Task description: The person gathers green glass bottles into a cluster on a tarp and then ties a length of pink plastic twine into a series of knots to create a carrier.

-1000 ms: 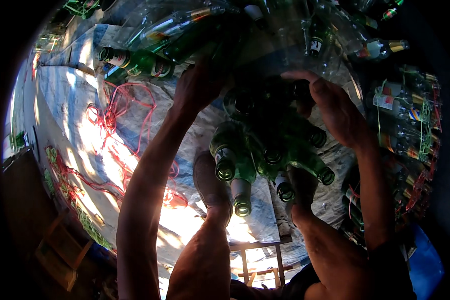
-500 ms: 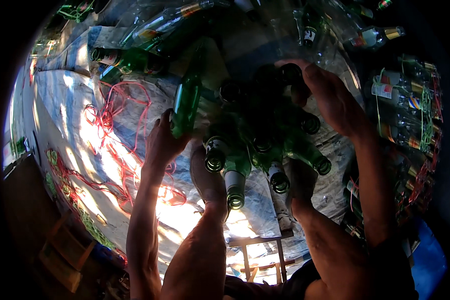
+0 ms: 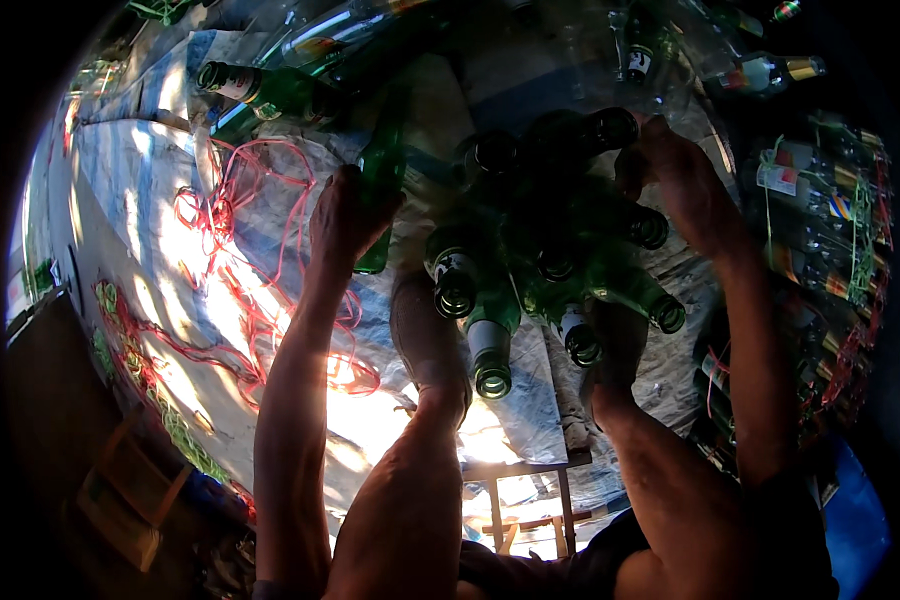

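My left hand (image 3: 346, 215) is wrapped round a green glass bottle (image 3: 385, 160), held upright-ish to the left of a cluster of green bottles (image 3: 500, 310). The cluster stands between my feet, several necks splaying outward with open mouths toward me. At its far right, the curled fingers of my right hand (image 3: 678, 185) are against the neck of a dark green bottle (image 3: 612, 128). Shadow hides part of that grip and the bottles' lower bodies.
Tangled pink string (image 3: 210, 215) lies on the sunlit sheet (image 3: 120, 200) at left. A green bottle (image 3: 270, 90) lies beyond it. Tied bundles of bottles (image 3: 810, 230) line the right side. A small wooden stool (image 3: 525, 468) is near me; a blue object (image 3: 855, 510) sits lower right.
My left hand has moved slightly up and right with its bottle, which now stands lower in the grip. My right hand has drawn back to the right, its fingers more curled.
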`<state>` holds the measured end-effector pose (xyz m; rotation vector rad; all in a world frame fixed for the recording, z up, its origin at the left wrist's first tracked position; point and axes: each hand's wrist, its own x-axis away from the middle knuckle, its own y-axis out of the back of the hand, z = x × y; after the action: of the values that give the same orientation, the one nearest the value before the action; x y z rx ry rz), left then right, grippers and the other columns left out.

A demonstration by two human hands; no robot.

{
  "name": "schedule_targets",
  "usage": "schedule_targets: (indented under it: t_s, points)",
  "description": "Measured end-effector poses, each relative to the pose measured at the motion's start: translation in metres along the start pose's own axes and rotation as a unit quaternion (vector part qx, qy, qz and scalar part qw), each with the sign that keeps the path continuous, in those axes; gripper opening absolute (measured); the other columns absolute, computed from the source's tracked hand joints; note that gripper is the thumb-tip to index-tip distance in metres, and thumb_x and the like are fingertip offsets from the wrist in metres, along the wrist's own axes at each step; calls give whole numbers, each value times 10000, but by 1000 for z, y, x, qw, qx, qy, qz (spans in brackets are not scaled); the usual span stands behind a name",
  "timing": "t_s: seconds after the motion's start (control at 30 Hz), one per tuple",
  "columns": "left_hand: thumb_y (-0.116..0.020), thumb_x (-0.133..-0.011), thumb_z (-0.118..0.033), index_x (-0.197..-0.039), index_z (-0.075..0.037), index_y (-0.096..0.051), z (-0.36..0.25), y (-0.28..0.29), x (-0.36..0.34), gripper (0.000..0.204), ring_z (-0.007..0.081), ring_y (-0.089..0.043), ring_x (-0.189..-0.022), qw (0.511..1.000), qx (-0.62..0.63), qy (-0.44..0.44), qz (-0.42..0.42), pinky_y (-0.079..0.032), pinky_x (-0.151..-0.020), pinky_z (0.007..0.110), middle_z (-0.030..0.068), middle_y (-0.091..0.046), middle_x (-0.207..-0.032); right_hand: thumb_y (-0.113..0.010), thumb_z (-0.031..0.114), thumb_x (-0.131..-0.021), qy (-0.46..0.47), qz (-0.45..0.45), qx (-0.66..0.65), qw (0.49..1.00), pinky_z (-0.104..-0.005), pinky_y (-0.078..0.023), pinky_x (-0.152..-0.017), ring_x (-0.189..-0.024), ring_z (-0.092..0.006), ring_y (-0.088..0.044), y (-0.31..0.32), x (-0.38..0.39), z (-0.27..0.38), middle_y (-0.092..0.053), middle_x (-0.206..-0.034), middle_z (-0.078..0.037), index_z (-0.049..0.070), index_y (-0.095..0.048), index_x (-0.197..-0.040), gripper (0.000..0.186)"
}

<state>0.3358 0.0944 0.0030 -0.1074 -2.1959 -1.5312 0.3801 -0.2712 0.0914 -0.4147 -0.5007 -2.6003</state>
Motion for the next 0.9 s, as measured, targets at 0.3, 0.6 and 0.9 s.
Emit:
schedule_targets:
  t_s: [0.3,0.6,0.9]
  points:
    - [-844,-690,-349,-1119,5,-581,16,1,32,615,343,-665,-967,988,123,-34,-91,-527,-836,449,203,-672,-1048,-310,587,-1067,-4,0,-18,1000,-309,-445,-763,-732,-127,-524,3,0,-8,-533,-742,-19,35,-592,-1359,685]
    - [-860,-710,-156,-1213,-6,-551,0,17,55,609,229,-645,-1043,957,268,-62,-94,-529,-937,378,119,-649,-1117,-306,574,-1069,-40,-21,-49,998,-312,-448,-787,-745,-136,-538,2,5,-19,-539,-743,-24,-4,-585,-1360,704]
    - [-814,-757,-53,-1239,-35,-568,-20,20,46,542,167,-639,-1060,895,387,-195,-106,-522,-943,333,71,-656,-1117,-307,562,-1070,-66,-43,-37,996,-319,-465,-789,-752,-154,-566,4,7,-32,-579,-777,-50,24,-611,-1332,671]
